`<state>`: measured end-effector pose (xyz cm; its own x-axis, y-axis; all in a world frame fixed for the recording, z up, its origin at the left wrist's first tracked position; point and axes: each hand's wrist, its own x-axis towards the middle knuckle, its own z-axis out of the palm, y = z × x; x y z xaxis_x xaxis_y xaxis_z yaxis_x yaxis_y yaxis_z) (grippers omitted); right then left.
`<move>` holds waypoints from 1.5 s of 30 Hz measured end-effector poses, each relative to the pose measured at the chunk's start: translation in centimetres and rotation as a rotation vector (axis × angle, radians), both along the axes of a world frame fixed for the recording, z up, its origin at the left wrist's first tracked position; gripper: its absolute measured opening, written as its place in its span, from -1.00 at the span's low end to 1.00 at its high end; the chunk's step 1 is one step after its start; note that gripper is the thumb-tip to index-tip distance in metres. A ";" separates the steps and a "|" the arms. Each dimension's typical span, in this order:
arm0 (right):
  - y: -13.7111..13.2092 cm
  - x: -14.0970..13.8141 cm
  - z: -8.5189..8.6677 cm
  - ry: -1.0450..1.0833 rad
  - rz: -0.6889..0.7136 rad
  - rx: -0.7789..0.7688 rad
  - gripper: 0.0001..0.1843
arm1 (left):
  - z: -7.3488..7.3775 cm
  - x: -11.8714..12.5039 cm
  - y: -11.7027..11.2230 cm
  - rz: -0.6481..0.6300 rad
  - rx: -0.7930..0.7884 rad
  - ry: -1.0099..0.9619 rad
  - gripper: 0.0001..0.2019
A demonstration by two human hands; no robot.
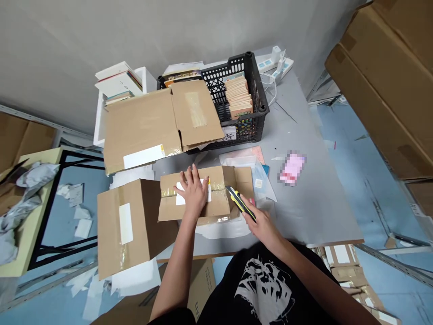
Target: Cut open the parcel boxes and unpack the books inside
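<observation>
A small taped cardboard box (216,205) with a white label lies on the grey table (304,212) in front of me. My left hand (193,192) lies flat on top of it, fingers spread, pressing it down. My right hand (260,223) grips a yellow and black utility knife (239,202), whose tip rests at the box's right edge. One flap (244,180) at the box's right end stands open.
A larger opened carton (130,225) sits at the left table edge, and a flattened carton (158,122) lies behind. A black crate (252,88) holds books. A white bin (101,117) carries stacked books, plastic sleeves (253,164) lie right, big cartons (382,81) far right.
</observation>
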<state>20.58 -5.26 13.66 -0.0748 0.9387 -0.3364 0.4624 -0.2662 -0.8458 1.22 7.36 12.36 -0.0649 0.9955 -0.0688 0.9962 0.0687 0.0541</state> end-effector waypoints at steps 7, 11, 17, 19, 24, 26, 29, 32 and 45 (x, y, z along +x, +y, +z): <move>2.6 -2.3 -0.5 -0.180 0.024 0.131 -0.43 | -1.0 -1.1 1.9 0.100 0.024 -0.035 -0.39; 2.5 -2.5 -0.6 -0.197 -0.009 0.160 -0.45 | -1.0 -0.8 2.0 0.114 0.044 -0.060 -0.39; 3.1 -2.7 -0.5 -0.196 -0.086 0.158 -0.46 | -0.9 -0.8 2.0 0.108 0.036 -0.058 -0.40; 3.5 -2.9 -0.6 -0.214 -0.069 0.162 -0.45 | -0.9 -0.8 2.0 0.108 0.042 -0.064 -0.40; 4.1 -3.1 -0.6 -0.247 -0.055 0.154 -0.45 | -1.1 -0.9 1.9 0.107 0.049 -0.071 -0.40; 4.1 -3.1 -0.3 -0.240 -0.042 0.154 -0.45 | -1.1 -0.8 1.8 0.105 0.049 -0.074 -0.39; 3.9 -2.8 0.0 -0.237 -0.022 0.151 -0.46 | -1.2 -0.8 1.8 0.104 0.045 -0.066 -0.38; 3.4 -2.5 0.0 -0.226 0.013 0.156 -0.45 | -1.2 -0.7 1.7 0.113 0.040 -0.057 -0.38; 1.2 -2.5 0.1 -0.266 0.068 0.182 -0.45 | -1.5 -1.0 1.3 0.087 0.056 -0.060 -0.38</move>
<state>18.05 -4.05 13.77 -0.0715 0.9811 -0.1799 0.6848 -0.0828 -0.7240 0.24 8.64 10.89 -0.1489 0.9887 -0.0199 0.9815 0.1502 0.1191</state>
